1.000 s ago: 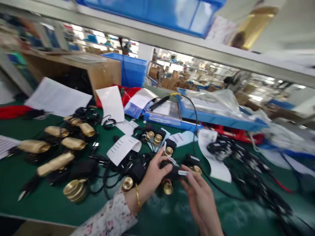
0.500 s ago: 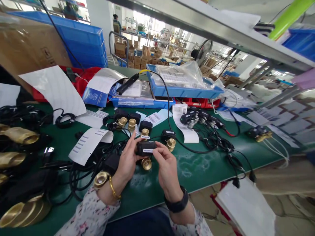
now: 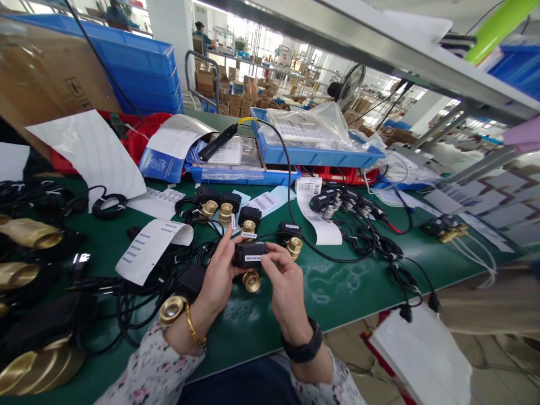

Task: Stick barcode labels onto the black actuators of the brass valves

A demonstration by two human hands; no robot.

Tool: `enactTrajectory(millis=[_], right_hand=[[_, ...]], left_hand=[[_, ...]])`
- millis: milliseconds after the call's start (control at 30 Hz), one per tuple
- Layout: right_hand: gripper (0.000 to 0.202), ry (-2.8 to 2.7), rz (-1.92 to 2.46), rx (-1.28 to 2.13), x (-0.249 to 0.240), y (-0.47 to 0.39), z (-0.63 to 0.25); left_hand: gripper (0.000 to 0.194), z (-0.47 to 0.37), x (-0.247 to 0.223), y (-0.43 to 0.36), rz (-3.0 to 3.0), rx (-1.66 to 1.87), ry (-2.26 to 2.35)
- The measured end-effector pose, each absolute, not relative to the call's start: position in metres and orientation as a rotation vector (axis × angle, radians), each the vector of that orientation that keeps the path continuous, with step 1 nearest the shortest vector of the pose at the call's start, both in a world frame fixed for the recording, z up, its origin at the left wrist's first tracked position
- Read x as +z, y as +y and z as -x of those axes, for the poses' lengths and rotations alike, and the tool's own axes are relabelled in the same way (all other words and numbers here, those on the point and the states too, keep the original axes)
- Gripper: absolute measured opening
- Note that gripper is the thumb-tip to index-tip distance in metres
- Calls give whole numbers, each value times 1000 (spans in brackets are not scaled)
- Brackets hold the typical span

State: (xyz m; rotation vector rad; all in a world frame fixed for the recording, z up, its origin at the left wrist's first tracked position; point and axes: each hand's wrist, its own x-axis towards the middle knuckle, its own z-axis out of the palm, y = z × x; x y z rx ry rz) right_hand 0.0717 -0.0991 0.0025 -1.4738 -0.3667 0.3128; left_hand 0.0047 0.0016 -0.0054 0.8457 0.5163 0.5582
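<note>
My left hand grips a small black motorised valve with a brass fitting under it, held just above the green table mat. My right hand pinches the valve's front face, where a white label sits under the thumb and forefinger. Similar black valves with brass fittings stand just behind the held one, with black cables tangled around them.
Large brass valves lie at the left among black cables. White label sheets and a label strip lie on the mat. Blue trays and a black pen-like tool sit behind. The table's front edge runs near my wrists.
The view swung right and steadied from the blurred earlier frame. Both hands raised the valve and my right fingers moved onto its labelled face. In the last half second almost nothing moved.
</note>
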Motion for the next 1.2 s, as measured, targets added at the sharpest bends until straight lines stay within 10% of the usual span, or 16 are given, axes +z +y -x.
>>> enactTrajectory(millis=[1200], right_hand=[[12,-430,1606,169,1,-96,-73]], left_hand=[[82,-8,-10,0,-1065,581,536]])
